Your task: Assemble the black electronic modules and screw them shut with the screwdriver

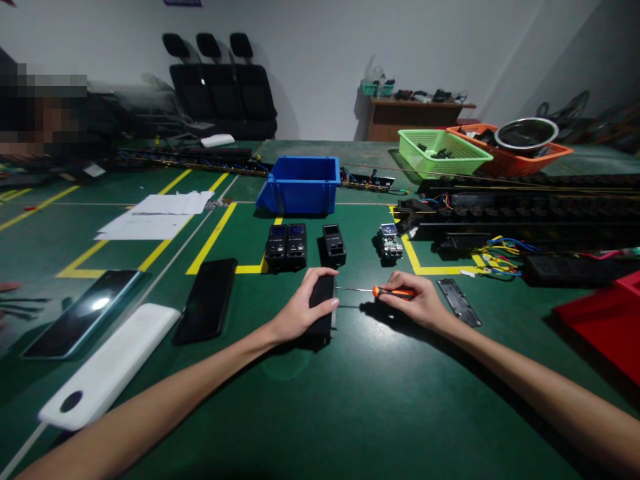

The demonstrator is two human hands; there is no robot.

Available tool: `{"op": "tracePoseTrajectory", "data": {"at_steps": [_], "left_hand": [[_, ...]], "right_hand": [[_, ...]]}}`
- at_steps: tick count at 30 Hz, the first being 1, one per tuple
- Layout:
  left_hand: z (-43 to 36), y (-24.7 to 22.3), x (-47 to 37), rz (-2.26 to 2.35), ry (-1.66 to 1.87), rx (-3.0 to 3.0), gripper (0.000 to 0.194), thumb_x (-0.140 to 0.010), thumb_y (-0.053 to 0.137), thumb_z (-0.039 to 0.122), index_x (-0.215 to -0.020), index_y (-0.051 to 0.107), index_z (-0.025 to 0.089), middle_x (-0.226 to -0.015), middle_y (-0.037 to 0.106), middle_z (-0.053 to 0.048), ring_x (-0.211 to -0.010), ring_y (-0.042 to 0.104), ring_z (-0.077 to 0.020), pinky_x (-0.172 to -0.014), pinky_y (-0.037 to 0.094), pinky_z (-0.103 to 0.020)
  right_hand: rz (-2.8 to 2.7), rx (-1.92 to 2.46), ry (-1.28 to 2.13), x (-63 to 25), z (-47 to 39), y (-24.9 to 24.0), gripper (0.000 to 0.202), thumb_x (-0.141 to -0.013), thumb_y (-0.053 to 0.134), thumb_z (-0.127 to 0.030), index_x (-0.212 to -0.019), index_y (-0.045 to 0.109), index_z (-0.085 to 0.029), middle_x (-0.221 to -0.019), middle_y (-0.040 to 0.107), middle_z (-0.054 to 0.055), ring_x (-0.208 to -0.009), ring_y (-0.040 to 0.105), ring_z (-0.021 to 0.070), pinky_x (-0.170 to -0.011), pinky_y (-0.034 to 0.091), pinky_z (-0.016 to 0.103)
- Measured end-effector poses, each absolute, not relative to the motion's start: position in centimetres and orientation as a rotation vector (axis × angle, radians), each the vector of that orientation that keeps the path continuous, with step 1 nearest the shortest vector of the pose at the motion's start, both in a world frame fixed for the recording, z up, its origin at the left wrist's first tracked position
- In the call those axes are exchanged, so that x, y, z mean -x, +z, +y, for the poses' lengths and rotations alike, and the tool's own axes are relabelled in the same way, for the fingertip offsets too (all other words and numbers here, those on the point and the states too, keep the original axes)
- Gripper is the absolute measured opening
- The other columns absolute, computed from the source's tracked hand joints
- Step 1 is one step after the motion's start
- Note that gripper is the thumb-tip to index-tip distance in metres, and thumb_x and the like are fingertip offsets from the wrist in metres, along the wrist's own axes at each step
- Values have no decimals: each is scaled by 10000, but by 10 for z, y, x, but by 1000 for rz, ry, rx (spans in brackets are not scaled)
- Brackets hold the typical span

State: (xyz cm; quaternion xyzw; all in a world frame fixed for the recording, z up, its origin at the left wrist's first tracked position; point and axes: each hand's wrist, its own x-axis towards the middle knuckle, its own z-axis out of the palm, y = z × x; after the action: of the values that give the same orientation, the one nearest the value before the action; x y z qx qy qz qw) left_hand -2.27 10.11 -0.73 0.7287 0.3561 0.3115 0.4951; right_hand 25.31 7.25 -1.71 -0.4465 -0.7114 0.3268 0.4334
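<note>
In the head view my left hand (305, 303) is wrapped round a black box-shaped device housing (323, 297) on the green table. My right hand (407, 297) grips a screwdriver (395, 292) with an orange and black handle. Its thin shaft points left, and the tip meets the right side of the housing, though the exact contact is too small to make out. Beyond my hands stand a pair of black modules (286, 247), a single black module case (333, 245) and a bare circuit board assembly (390, 242). A flat black cover plate (459, 302) lies right of my right hand.
A blue bin (303, 193) stands behind the modules. Two phones, one black (206, 300), and a white power strip (110, 367) lie at left beside papers (155, 217). Black rails with wires (500, 213) and a red bin (605, 320) are at right. A person sits far left.
</note>
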Motion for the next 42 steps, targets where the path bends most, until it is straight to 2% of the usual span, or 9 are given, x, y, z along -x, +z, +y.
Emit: {"op": "tracePoseTrajectory", "data": {"at_steps": [10,13,17,20,23,27,36,40,42], "left_hand": [[103,-8,23,814,779,-1929,431,-880,590,342,-1280,468,238,-1257,433,-78,-1206,435,-234,-1080,326,-369],[102,-9,22,798,806,-1957,416,-868,608,324,-1252,481,227,-1253,442,-82,-1219,427,-236,-1088,318,-371],[101,-9,20,845,824,-1936,397,-852,622,304,-1216,497,207,-1216,477,-78,-1160,471,-234,-1047,356,-370],[100,-9,18,942,808,-1877,358,-862,612,330,-1181,512,202,-1154,521,-65,-1065,521,-223,-979,404,-360],[100,-8,17,989,818,-1873,360,-868,608,342,-1191,515,214,-1147,535,-54,-1044,532,-216,-955,413,-348],[101,-8,17,957,837,-1948,380,-865,612,308,-1225,520,228,-1182,519,-47,-1086,514,-207,-970,392,-332],[102,-8,17,965,821,-1993,349,-878,595,329,-1203,538,215,-1130,528,-51,-1029,524,-199,-920,406,-322],[101,-7,16,965,809,-1991,355,-880,592,331,-1212,538,216,-1135,531,-53,-1026,525,-199,-913,407,-322],[101,-7,17,966,808,-1988,362,-879,593,327,-1219,537,217,-1138,530,-53,-1025,526,-197,-913,405,-321]], "right_hand": [[-1916,1013,559,-255,69,-14,55,-793,725,-254,-816,700,-210,-804,598,37,-705,585,155,-612,459,296],[-1786,1037,685,-254,72,-15,109,-757,760,-296,-780,698,-209,-824,611,37,-775,598,172,-690,481,317],[-1374,1064,1107,-249,76,-14,230,-864,615,-424,-893,676,-205,-885,646,49,-788,624,173,-623,489,279],[-1256,1124,1289,-246,75,-13,303,-894,551,-473,-992,634,-199,-833,666,40,-605,586,128,-495,438,231],[-1401,1282,1226,-245,73,-12,327,-889,556,-490,-928,638,-176,-592,591,-14,-429,449,84,-409,331,206],[-1547,1306,1034,-247,73,-13,290,-835,646,-447,-775,662,-164,-573,557,-20,-499,493,94,-487,384,222],[-1541,1098,953,-255,79,-19,160,-709,795,-312,-776,701,-202,-806,644,22,-744,608,149,-693,485,293],[-1357,1154,1168,-254,78,-20,280,-792,710,-398,-1001,672,-215,-827,656,16,-637,597,132,-587,479,269],[-1327,1165,1215,-253,77,-20,267,-859,622,-440,-966,659,-198,-705,623,-2,-547,557,116,-501,433,239]]}}
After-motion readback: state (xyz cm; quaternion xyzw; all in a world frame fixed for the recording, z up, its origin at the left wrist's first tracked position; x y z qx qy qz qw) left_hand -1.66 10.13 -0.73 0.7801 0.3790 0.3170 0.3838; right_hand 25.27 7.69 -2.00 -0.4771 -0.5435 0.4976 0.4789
